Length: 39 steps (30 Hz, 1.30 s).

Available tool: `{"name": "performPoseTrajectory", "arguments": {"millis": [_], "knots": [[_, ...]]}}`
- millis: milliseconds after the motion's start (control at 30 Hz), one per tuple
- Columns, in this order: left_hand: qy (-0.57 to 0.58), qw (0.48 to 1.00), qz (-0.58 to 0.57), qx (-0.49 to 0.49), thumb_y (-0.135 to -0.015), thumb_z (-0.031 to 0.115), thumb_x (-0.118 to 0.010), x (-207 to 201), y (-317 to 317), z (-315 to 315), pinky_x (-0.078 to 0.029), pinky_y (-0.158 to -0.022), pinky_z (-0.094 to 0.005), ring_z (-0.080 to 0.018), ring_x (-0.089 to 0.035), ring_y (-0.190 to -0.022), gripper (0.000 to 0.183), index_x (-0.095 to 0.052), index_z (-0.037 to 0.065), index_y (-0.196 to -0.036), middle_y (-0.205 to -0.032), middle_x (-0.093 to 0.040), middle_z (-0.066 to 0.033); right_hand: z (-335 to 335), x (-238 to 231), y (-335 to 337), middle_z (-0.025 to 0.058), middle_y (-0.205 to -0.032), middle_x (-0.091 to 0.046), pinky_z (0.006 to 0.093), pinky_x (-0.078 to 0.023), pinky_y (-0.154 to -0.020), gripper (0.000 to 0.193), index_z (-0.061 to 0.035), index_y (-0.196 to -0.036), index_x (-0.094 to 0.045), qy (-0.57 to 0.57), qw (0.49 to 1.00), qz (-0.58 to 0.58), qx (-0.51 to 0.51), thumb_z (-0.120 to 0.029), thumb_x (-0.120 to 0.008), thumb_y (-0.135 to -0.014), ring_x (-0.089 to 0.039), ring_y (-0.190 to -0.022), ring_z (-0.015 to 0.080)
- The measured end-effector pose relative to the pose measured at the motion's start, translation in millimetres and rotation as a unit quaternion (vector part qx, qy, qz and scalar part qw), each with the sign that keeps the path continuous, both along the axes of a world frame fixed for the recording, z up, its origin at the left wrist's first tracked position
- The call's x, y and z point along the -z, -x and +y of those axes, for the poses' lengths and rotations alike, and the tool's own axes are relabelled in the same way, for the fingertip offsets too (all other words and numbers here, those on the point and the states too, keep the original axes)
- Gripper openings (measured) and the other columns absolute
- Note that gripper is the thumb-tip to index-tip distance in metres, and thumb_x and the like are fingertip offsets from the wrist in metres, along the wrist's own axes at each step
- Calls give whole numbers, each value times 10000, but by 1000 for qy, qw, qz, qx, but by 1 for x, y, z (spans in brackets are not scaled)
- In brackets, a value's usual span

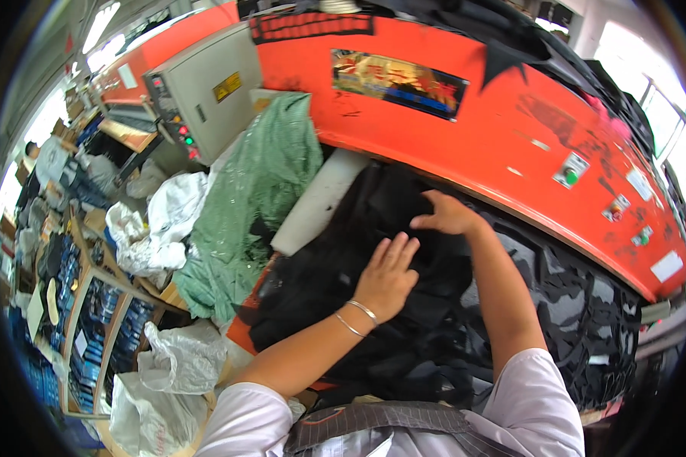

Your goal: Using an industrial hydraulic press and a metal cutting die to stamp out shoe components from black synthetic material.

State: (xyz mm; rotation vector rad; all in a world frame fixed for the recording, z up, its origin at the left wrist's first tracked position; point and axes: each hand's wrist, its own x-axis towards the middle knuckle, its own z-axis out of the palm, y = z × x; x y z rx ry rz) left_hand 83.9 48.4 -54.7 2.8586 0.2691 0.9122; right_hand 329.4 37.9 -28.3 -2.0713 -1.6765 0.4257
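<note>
A heap of black fabric (305, 293) covers the near side of the work surface in front of me. My left hand (389, 278) is over the heap, its fingers stretched out and no fabric gripped in them. Farther off and a little to the right, my right hand (451, 215) reaches over the same black cloth with thumb and fingers apart. Whether its fingertips touch the cloth is hard to make out. Right of my right forearm lies a layer of cut black sheet scraps (587, 327), full of gaps and strips.
A long orange-red machine (503, 137) runs along the far side, with a green button (571, 177) on its front. At left stand a grey control cabinet (206, 95), a green woven sack (259, 183), a white roll (320, 206), plastic bags (183, 354) and a shelf rack (91, 312). A person (61, 167) is farther back.
</note>
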Motion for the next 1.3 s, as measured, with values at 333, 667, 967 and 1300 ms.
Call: {"name": "performPoseTrajectory", "arguments": {"millis": [333, 667, 967, 1300], "knots": [[-40, 997, 64, 35, -724, 142, -673, 1, -18, -5, -440, -883, -401, -308, -575, -1066, 70, -698, 86, -758, -1380, -467, -214, -85, -3, 61, 138, -937, -668, 431, -395, -999, 365, -30, -1007, -672, -85, 974, -70, -198, -84, -665, -646, -605, -1019, 315], [469, 805, -204, -300, -743, 200, -748, -25, 28, 100, -491, -801, -478, -423, -615, -936, 310, -651, 23, -978, -1017, -653, -213, -120, 60, 69, 136, -1494, -352, 538, -150, -1153, 967, -120, -1463, -346, -11, 992, -119, 36, -651, -664, -720, -221, -1436, 307], [545, 519, -624, -208, -824, 264, -753, -113, 230, 91, -450, -972, -473, -315, -624, -1018, 442, -614, -2, -1148, -1128, -656, -140, -110, 79, 45, 102, -1436, -436, 441, -282, -1094, 526, -198, -1277, -592, -62, 988, -105, 97, -426, -635, -805, -376, -1341, 278], [419, 346, -743, -391, -802, 104, -741, 34, 442, -242, -507, -902, -410, -282, -646, -969, 419, -594, -12, -1176, -1106, -660, -145, -59, 191, -82, 174, -1216, -622, 462, -514, -810, 546, -291, -1398, -466, -186, 930, -314, 48, -522, -515, -906, -653, -950, 400]]}}
